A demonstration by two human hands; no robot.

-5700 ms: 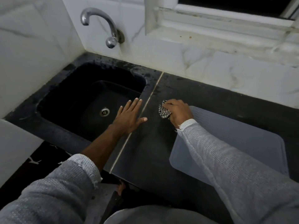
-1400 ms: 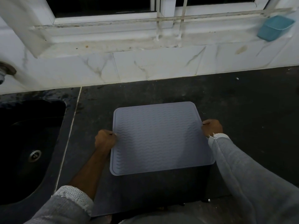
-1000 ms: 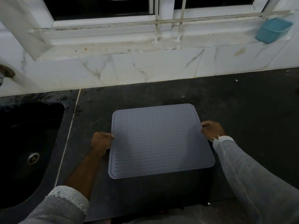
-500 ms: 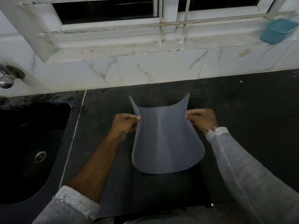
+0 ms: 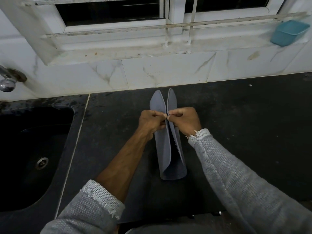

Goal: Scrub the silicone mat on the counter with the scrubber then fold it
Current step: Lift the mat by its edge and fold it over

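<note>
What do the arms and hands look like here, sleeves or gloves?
Both hands are bare: left hand, right hand. Light grey knit sleeves with frayed whitish mesh cuffs; the left sleeve is pushed up the forearm, the right sleeve reaches the wrist.

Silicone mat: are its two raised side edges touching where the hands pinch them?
Touching. The head view shows the left hand and right hand pressing the silicone mat edges together.

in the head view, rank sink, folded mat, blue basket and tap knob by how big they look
1. sink, cut off by the frame edge
2. silicone mat
3. blue basket
4. tap knob

The basket sits farther away, so its real size is unsure.
</note>
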